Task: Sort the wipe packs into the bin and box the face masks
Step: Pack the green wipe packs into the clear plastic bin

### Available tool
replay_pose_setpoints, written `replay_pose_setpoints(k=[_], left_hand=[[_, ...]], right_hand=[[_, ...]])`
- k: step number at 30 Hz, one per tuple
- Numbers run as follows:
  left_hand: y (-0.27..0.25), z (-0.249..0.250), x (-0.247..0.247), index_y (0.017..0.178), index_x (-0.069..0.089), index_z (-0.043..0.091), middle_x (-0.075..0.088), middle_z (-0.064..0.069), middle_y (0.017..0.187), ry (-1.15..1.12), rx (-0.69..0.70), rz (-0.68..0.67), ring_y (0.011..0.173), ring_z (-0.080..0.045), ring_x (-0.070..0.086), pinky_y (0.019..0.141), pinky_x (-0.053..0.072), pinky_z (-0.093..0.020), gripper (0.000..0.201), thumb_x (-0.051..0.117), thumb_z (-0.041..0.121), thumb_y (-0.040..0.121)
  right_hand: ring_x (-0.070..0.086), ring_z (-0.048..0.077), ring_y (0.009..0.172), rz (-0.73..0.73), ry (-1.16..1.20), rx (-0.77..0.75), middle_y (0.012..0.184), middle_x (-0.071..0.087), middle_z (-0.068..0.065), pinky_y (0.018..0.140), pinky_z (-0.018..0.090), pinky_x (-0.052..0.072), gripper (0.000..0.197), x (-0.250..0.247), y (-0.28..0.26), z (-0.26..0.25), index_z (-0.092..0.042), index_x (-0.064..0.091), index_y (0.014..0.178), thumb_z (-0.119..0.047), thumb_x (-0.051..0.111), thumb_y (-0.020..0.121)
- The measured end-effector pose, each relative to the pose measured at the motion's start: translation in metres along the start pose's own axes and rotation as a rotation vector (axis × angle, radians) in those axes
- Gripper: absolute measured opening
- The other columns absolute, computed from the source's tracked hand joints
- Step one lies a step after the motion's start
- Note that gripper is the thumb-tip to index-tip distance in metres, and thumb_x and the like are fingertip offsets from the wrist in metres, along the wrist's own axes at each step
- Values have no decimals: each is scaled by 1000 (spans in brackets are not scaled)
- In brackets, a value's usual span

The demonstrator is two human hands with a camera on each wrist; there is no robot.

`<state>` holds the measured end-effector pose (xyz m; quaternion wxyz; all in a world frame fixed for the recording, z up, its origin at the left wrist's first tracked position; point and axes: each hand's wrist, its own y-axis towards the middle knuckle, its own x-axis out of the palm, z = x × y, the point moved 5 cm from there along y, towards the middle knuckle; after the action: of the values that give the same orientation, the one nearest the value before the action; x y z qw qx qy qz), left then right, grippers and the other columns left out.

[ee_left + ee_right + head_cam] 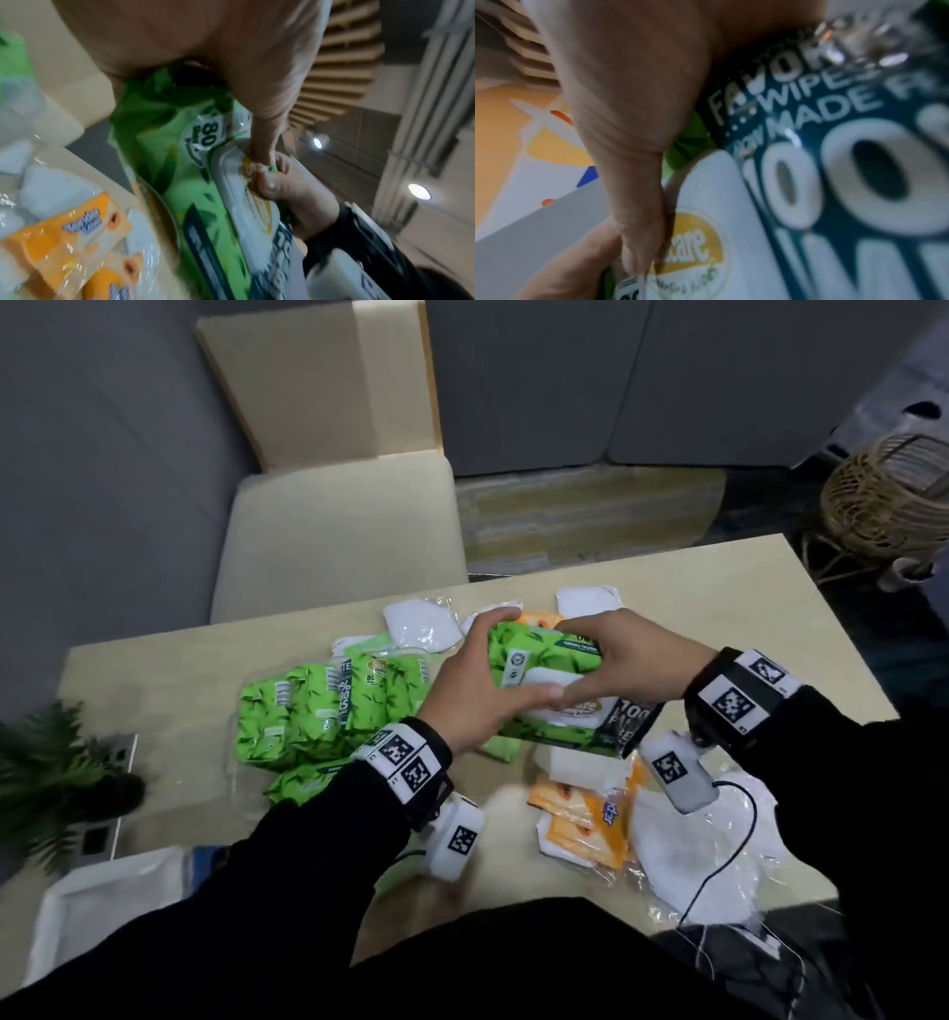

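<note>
Both hands hold one large green wipe pack (544,644) above the middle of the table. My left hand (518,654) grips its left end and my right hand (585,660) its right end, with the thumbs meeting on the white lid. The left wrist view shows the pack (200,182) tilted, both thumbs on the lid. Its dark label (808,182) fills the right wrist view. More green packs (308,711) lie to the left, orange packs (580,814) under my right wrist. White face masks (421,624) (590,603) (693,855) are scattered about.
An open cardboard box (318,382) stands behind a beige chair (339,531) beyond the table. A white bin (102,891) sits at the near left. A plant (41,778) is at the left edge, a wicker basket (883,495) at the far right.
</note>
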<state>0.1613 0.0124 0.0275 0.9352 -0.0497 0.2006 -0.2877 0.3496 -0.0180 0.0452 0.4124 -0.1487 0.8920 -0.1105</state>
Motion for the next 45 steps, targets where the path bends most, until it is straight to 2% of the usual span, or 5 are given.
replay_pose_setpoints(k=[14,22,30,36,45], left_hand=[[-106,-102,-208,102,62,24,66,20,103,59,2,131,99,2,61,90,42,-13,52,94,4,67],[-111,-137,-211,109,70,36,67,39,109,450,33,4,107,25,54,94,36,0,53,95,13,68],[-104,-137,-206,114,77,45,66,34,96,548,-29,-64,67,12,58,61,36,-9,43,89,48,73],[-102,-137,-207,105,66,61,72,22,115,505,-37,-86,102,1,65,92,50,-22,38,87,48,76],[-105,-143,-209,121,56,51,68,13,108,604,-41,-131,87,-3,60,77,46,-29,63,92,40,70]], right_hand=[[67,18,101,-25,-186,-306,114,74,-4,83,35,54,55,110,62,-144,-28,66,128,-51,81,80],[65,25,102,8,-290,-370,113,70,1,82,41,54,56,163,71,-145,-27,63,135,-58,67,89],[73,20,96,68,-322,-299,108,79,-6,74,28,45,45,167,72,-137,-37,72,124,-64,63,90],[69,20,95,43,-391,-319,106,77,-2,70,27,33,60,164,69,-142,-37,63,134,-68,68,83],[69,24,83,91,-360,-322,90,75,3,71,30,41,47,161,70,-145,-28,66,130,-52,70,89]])
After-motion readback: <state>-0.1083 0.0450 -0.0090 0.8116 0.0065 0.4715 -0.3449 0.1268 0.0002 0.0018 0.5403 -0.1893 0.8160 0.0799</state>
